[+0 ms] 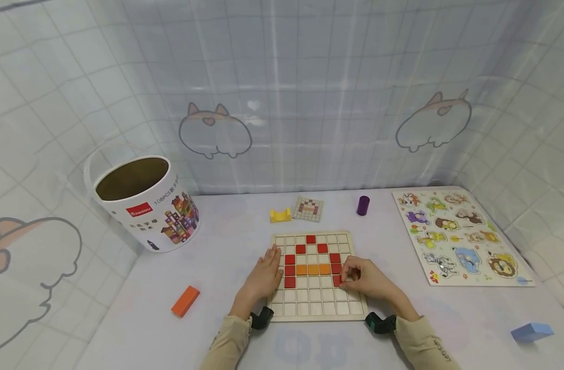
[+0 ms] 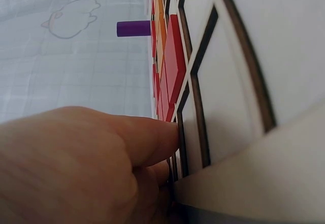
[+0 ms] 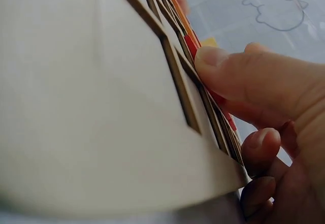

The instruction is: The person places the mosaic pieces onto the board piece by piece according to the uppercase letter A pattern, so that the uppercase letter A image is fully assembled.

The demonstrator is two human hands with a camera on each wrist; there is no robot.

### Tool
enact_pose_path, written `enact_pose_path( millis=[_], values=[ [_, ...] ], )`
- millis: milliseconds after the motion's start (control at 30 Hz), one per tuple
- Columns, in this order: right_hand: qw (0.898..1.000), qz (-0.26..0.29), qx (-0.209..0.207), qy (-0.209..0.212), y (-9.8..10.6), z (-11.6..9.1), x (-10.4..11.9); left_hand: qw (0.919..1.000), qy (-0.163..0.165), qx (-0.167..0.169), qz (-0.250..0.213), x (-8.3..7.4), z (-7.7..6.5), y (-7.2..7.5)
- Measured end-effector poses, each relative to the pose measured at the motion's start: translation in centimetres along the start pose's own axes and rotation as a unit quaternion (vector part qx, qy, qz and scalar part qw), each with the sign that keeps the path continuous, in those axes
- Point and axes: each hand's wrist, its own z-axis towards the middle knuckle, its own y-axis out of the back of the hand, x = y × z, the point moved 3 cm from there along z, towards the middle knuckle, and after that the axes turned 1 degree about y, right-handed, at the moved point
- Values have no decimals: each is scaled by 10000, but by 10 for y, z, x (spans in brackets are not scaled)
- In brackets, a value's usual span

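Observation:
A wooden grid board lies on the table, with red tiles stepping up to a peak and a row of orange tiles between the sides. On the board's left edge my left hand rests, fingers extended, thumb beside the lower left red tile. My right hand is at the right side, thumb and index finger pinching a red tile in the lowest red row. In the right wrist view the thumb partly covers that tile. Behind the board lies a small pattern card.
A white bucket stands at the back left, an orange block in front of it. A yellow block and purple cylinder are behind the board. On the right lie an animal puzzle and a blue block.

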Motion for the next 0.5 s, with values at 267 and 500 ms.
enact_pose_path(
  millis=[267,500],
  values=[
    [10000,-2,29,-28,0,3,-4,10000,-15,-18,29,3,4,-3],
    [9997,-188,51,-109,1,2,-5,10000,-50,-36,-52,4,4,-6]
  ],
)
